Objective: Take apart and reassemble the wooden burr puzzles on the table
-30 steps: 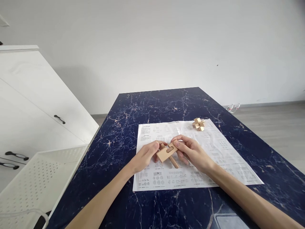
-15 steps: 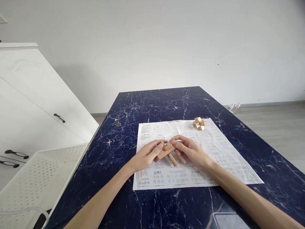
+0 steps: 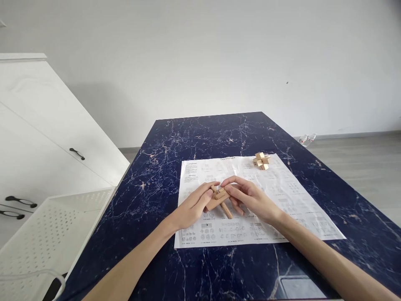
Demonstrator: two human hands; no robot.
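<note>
Grip of left hand (image 3: 191, 207) and right hand (image 3: 254, 200): closed around wooden pieces (image 3: 216, 203), apparently partly fitted, with bar (image 3: 227, 210) projecting; remaining fit hard to tell.

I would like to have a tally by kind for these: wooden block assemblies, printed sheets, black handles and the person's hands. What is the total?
Wooden block assemblies: 2 (held assembly, standing assembly)
Printed sheet: 1
Black handles: 3
Hands: 2 (left hand, right hand)
Total: 8
</note>
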